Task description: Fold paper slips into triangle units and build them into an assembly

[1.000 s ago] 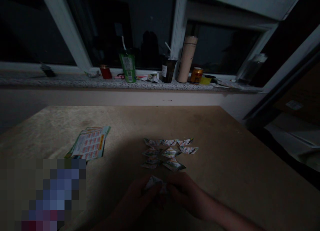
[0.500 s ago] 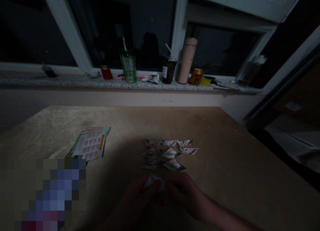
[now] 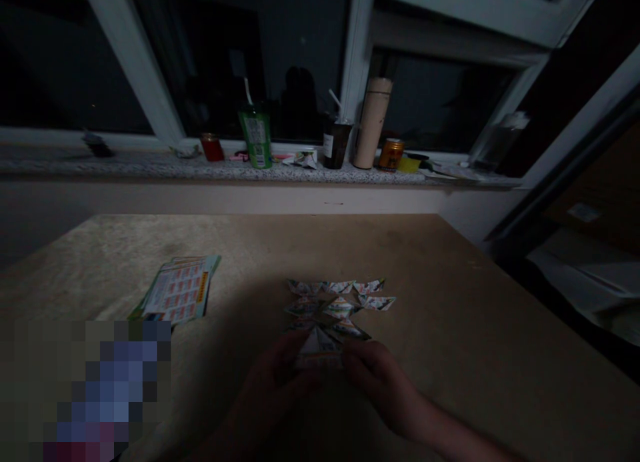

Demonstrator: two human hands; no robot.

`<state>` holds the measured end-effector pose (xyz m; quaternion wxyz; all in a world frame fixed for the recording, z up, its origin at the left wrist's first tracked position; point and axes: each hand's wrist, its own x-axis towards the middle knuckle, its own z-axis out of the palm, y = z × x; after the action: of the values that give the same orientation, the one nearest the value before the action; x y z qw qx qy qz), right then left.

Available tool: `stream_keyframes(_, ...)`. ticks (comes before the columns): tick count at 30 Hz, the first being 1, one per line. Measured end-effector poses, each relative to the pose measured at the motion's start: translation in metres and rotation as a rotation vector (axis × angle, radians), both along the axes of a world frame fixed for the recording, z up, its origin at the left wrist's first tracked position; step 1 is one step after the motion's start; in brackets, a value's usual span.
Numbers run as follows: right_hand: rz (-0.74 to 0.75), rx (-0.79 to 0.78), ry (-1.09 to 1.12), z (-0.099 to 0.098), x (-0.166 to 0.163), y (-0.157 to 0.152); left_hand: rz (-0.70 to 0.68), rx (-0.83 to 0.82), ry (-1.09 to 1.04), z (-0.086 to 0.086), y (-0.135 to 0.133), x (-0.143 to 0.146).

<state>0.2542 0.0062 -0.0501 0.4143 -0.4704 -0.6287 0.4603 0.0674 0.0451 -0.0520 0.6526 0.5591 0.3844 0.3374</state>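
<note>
A folded paper boat (image 3: pixel 321 350) with a pointed peak and printed sides is held between my two hands. My left hand (image 3: pixel 275 382) closes on its left end, thumb toward me. On its right end my right hand (image 3: pixel 377 379) pinches with curled fingers. Just beyond, several folded paper boats (image 3: pixel 340 307) of the same printed paper stand in rows on the table. The held boat and my fingers partly cover the nearest of them. Deep shadow blurs the finer folds and the undersides of my hands.
A stack of printed sheets (image 3: pixel 180 290) lies on the wooden table (image 3: pixel 440 262) at left. A pixelated patch (image 3: pixel 115 389) hides the lower left. On the windowsill stand a green cup (image 3: pixel 257 137), a dark cup (image 3: pixel 337 143), a pinkish bottle (image 3: pixel 373 123) and an orange can (image 3: pixel 391 155).
The paper in my hands has opened from a small folded bundle into a peaked boat shape. My hands have spread slightly apart, and the boat now overlaps the front row.
</note>
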Motion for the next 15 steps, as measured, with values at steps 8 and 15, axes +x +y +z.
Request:
stream_keyframes(8,-0.012,-0.083,0.071,-0.001,0.0,0.005,0.014,0.227,0.327,-0.01,-0.007,-0.006)
stream_keyframes(15,-0.053,0.028,0.119,0.002,-0.008,0.0,-0.124,0.265,0.378,-0.009,-0.006,-0.005)
